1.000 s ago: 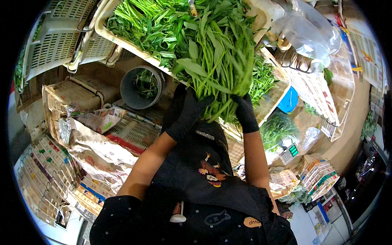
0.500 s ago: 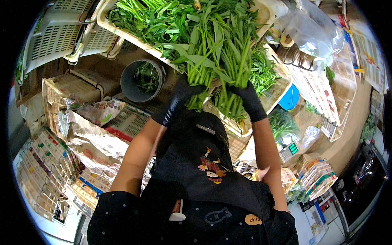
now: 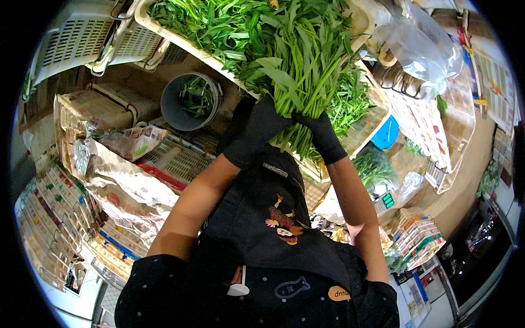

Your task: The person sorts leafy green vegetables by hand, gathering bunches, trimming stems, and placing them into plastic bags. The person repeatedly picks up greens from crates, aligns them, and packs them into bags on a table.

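In my black-gloved hands is a thick bunch of water spinach (image 3: pixel 309 71), its leaves pointing away from me and its cut stems toward my apron. My left hand (image 3: pixel 260 128) is closed around the stems from the left. From the right, my right hand (image 3: pixel 322 135) grips the same stems, the two hands almost meeting. Beyond them, a cream plastic crate (image 3: pixel 198 57) is heaped with more loose greens (image 3: pixel 219 35). Part of that heap is hidden by the bunch. Below the crate, to the right, another pale crate (image 3: pixel 378 119) holds small-leaved greens (image 3: pixel 350 104).
At the left stands a grey bucket (image 3: pixel 170 112) with some greens inside, near a worn cardboard box (image 3: pixel 123 180). Clear plastic bags (image 3: pixel 410 46) hang at the upper right. A device with a green-lit display (image 3: pixel 384 202) sits beside bagged greens (image 3: pixel 374 167).
My hands have come closer together, the left moving right. Stems that were spread between them are now gathered into one tighter bunch.
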Available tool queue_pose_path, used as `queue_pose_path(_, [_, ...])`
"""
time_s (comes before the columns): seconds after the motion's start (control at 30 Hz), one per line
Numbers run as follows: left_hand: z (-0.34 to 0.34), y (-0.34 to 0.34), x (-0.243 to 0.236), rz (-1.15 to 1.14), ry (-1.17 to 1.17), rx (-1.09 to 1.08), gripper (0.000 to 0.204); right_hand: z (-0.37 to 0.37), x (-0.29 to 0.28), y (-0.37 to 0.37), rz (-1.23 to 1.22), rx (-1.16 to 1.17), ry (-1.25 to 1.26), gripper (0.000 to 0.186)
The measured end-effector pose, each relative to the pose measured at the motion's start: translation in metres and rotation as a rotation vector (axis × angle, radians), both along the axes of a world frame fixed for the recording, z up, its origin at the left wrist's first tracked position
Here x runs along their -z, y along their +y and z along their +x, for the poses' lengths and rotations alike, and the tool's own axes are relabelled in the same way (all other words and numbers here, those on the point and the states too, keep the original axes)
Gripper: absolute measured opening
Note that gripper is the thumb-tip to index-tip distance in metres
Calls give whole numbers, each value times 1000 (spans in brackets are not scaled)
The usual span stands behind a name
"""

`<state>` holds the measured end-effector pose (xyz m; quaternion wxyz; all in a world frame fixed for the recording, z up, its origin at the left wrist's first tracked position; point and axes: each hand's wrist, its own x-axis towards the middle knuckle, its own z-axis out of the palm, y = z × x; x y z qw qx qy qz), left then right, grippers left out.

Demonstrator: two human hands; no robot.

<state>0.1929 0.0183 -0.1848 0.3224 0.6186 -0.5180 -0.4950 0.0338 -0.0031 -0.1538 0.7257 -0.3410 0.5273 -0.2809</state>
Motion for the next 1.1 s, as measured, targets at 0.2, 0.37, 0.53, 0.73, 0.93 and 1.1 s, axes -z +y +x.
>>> queue_pose_path(0.2, [52,-29,-40,95,164,216,58,-20,-20,1,35,87,113,40])
queue_pose_path(0.37, [65,-29,-52,-6,-36,159,53,-68,-111,-17,153,332,-62,43])
queue_pose_path(0.53, [79,-38,-69,-274,-148,129,52,-115,-218,-24,-199,429,-360,45])
queue_pose_path(0.73, [86,-63,-39,-93,-157,82,52,-171,-319,11,-636,408,-596,49])
queue_pose_path(0.93, [39,-83,61,57,-502,306,75,-193,-326,84,-841,563,-657,52])
queue_pose_path(1.1, [7,-51,1,-285,-1088,525,28,-195,-284,140,-843,604,-850,53])
